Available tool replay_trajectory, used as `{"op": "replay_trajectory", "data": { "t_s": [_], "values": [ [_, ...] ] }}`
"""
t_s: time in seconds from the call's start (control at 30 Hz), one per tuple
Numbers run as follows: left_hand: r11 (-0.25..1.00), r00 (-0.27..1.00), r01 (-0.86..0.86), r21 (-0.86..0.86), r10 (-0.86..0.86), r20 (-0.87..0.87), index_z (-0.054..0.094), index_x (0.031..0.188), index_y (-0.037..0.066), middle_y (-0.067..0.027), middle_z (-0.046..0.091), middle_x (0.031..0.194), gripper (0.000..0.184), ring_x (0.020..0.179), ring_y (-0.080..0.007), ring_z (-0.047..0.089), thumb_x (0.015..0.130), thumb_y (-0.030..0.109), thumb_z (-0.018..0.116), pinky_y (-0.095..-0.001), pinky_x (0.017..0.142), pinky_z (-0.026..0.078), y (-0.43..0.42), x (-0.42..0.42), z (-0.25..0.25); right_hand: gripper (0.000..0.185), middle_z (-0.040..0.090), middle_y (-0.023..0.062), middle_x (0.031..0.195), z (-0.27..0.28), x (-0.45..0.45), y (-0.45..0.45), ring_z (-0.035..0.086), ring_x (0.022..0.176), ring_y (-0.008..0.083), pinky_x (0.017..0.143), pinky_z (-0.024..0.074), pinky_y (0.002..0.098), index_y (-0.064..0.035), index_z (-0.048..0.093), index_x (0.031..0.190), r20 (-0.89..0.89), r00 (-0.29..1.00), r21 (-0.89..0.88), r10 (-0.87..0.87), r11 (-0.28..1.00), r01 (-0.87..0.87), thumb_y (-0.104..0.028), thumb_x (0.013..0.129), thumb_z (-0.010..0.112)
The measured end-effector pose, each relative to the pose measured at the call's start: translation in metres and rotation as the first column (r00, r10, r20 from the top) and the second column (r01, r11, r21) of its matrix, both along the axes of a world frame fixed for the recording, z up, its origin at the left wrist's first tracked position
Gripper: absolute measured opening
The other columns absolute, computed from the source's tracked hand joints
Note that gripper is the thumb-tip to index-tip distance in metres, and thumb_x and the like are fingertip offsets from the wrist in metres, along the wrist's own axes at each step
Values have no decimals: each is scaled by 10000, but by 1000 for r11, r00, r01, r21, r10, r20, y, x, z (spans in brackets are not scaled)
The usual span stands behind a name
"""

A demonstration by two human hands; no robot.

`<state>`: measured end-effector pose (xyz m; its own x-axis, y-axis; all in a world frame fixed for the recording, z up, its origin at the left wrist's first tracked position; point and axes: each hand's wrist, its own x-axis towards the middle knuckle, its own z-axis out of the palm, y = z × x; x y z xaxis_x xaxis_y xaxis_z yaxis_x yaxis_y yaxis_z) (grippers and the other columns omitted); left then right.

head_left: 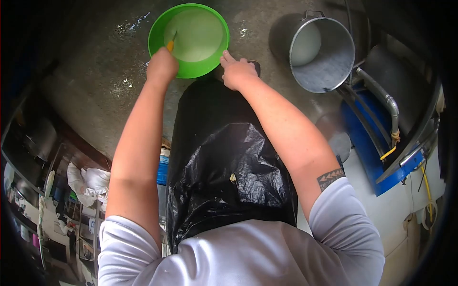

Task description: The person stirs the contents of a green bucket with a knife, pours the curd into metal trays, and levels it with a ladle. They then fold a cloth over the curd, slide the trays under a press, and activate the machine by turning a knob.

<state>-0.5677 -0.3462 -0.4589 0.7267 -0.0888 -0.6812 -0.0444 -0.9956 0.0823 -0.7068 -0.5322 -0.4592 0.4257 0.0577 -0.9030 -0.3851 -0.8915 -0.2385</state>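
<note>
A round green basin [191,70] sits at the top centre of the head view, with a smooth pale whitish mass [200,38] inside it. My left hand [162,66] is closed around the yellow handle of a knife [170,45]. Its thin dark blade points up over the pale contents; whether the tip enters them I cannot tell. At the basin's lower right rim, my right hand [237,71] grips the edge with its fingertips. Part of those fingers is hidden from view.
A tall metal bucket [324,78] with pale contents stands right of the basin on the wet concrete floor [102,95]. Farther right are a metal pipe [390,102] and a blue frame [365,152]. A black plastic apron [229,167] covers my front. White cloth [90,183] lies left.
</note>
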Motion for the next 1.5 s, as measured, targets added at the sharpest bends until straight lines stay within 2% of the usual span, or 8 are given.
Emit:
{"op": "replay_trajectory", "data": {
  "t_s": [0.23,0.33,0.53,0.77,0.97,1.27,1.43,1.5],
  "values": [
    [957,955,289,-26,-290,-55,630,1204,-10,-243,712,1008,315,987,-416,697,919,94,547,-506,838,563,-16,-20,163,793,173,-18,1728,-2,0,-1,443,1406,398,1113,411,549,-132,309,1618,-6,1000,8,-19,1000,19,-71,886,609],
    [832,850,525,-181,-499,169,636,1152,-2,-208,699,944,257,903,-389,708,921,66,547,-474,768,582,-33,-17,136,812,173,-19,1729,-3,0,1,447,1401,400,1115,410,548,-134,308,1620,-7,1000,4,-24,1000,24,-79,877,629],
    [725,702,688,37,-678,220,658,1107,35,-173,716,986,198,912,-340,730,962,92,535,-440,747,613,-13,35,7,795,181,-16,1726,0,-2,-1,453,1395,399,1109,414,542,-130,330,1608,0,1000,4,-21,1000,21,-80,874,632],
    [640,628,758,128,-768,122,688,994,31,-136,722,957,131,869,-269,754,887,72,624,-371,690,623,-28,3,62,786,179,-11,1727,-5,-9,4,466,1382,402,1111,414,526,-124,327,1609,38,997,-10,-62,998,63,-85,883,624],
    [596,605,795,-117,-793,74,648,1112,37,-155,709,991,217,892,-305,729,906,60,584,-411,735,609,-53,-31,44,729,194,-6,1722,1,-1,1,477,1373,382,1106,429,518,-127,331,1610,11,1000,-38,11,999,-11,-179,940,613],
    [670,678,721,175,-735,21,689,1042,53,-158,720,1016,155,935,-278,743,937,91,581,-379,752,623,4,-3,35,705,195,-3,1720,-5,-9,6,486,1364,368,1103,441,508,-136,328,1610,53,999,-42,-11,999,13,-262,982,620],
    [672,681,721,-171,-733,-7,697,1040,43,-180,731,1024,184,912,-312,748,936,77,550,-400,782,615,-40,-49,49,704,196,-3,1719,0,-5,2,485,1364,370,1111,436,505,-140,327,1611,34,999,-40,-4,999,6,-252,981,620],
    [686,690,714,-141,-723,-29,699,1045,51,-176,732,1037,185,927,-310,748,941,81,549,-402,784,615,-25,-47,23,771,188,-1,1724,1,-5,1,473,1375,402,1118,412,525,-106,327,1610,35,998,6,-48,999,48,-62,892,606]
  ]
}}
